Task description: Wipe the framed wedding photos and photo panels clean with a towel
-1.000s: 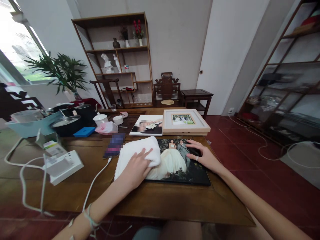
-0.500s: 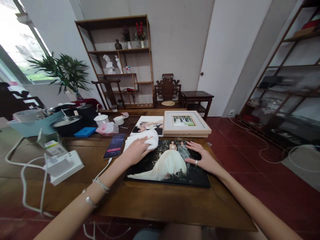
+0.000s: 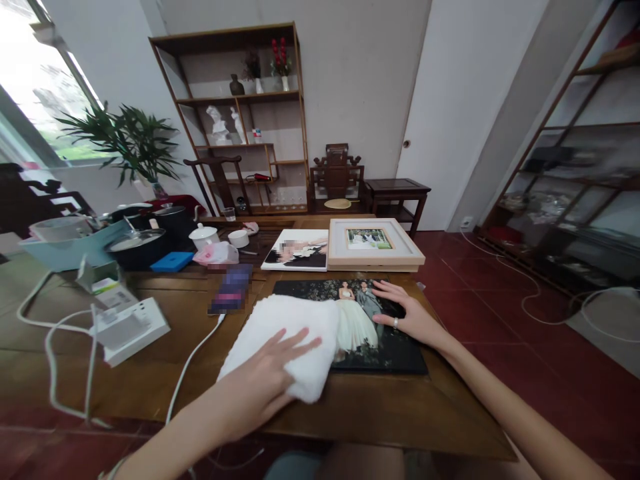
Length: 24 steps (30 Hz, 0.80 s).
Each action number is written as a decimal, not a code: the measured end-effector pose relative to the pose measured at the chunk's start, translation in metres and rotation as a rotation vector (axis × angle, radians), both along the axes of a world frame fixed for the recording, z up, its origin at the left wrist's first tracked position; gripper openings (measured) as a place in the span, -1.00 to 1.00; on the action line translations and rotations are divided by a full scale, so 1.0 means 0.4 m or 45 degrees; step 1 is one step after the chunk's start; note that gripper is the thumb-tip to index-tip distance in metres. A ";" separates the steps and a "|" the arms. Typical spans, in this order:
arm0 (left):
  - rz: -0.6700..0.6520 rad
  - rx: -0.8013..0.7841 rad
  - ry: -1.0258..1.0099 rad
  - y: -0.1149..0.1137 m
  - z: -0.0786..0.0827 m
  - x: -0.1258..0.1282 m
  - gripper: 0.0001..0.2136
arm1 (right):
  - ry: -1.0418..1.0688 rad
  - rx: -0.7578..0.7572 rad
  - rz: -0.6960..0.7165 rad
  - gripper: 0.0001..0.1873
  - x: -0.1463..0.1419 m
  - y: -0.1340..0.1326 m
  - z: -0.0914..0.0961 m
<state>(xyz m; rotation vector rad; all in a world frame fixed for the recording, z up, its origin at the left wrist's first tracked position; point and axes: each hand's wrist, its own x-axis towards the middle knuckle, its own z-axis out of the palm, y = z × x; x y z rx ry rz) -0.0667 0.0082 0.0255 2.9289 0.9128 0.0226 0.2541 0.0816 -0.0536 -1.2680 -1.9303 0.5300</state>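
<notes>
A large dark wedding photo (image 3: 373,327) lies flat on the wooden table (image 3: 380,420). My left hand (image 3: 263,380) lies flat, fingers spread, pressing a white cloth (image 3: 293,330) onto the photo's near left part. My right hand (image 3: 405,313), a ring on one finger, rests open on the photo's right side and holds it down.
Behind the photo lie an unframed print (image 3: 297,250) and a pale framed picture (image 3: 373,243). A phone (image 3: 230,290) sits left of the cloth, with a white cable and a white power strip (image 3: 127,327). Pots, cups and a blue bin stand at far left.
My left hand has dragged the white cloth from the photo's far left corner back to its near left edge. The right hand has stayed in place.
</notes>
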 end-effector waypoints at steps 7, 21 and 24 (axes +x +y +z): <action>-0.009 -0.014 -0.005 0.044 0.019 0.006 -0.78 | 0.000 0.001 0.019 -0.43 0.001 0.001 0.000; 0.135 0.089 -0.047 0.198 -0.018 0.026 -0.72 | -0.025 0.002 -0.007 -0.43 0.002 0.000 0.001; 0.056 -0.024 -0.017 0.066 0.004 0.030 -0.75 | -0.023 0.005 -0.021 -0.43 0.001 0.001 -0.002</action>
